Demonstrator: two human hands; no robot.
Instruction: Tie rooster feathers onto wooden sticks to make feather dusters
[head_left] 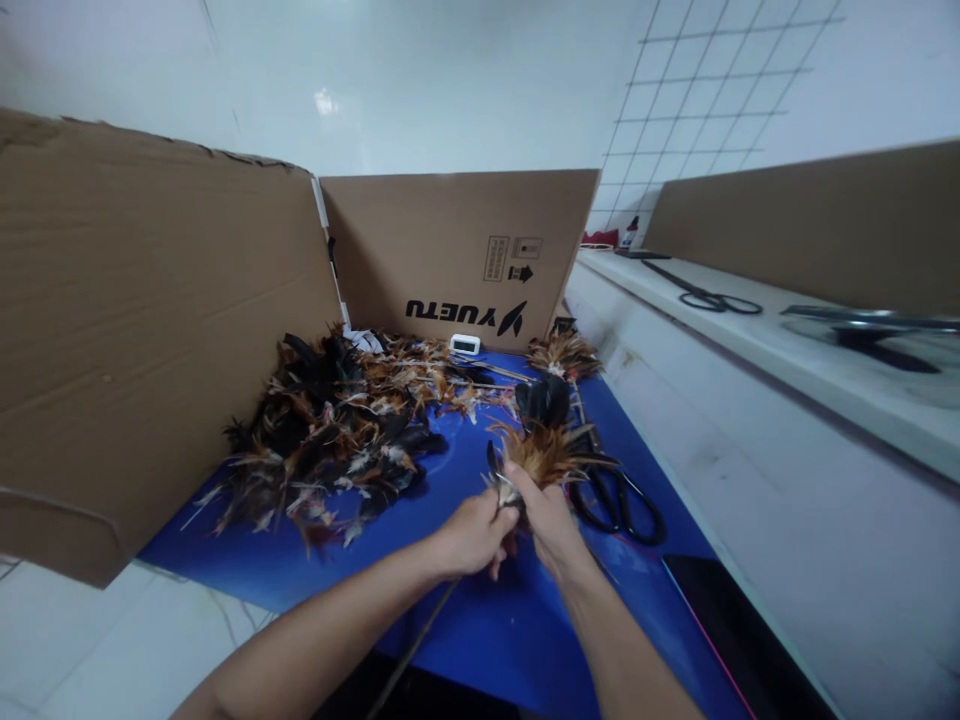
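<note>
In front of me both hands hold a feather duster: a bunch of brown and black feathers on a thin stick. My left hand is closed round it just below the feathers. The stick slants from there toward my lap. My right hand grips the lower feathers from the right, its thumb pressed along them. Fingers and feathers hide the exact join. Black-handled scissors lie just right of my right hand, partly behind the feathers.
A big pile of loose feathers covers the left of the blue table. Cardboard panels stand around it. At the back are a small white digital device and another feather bunch. More scissors lie on the right ledge.
</note>
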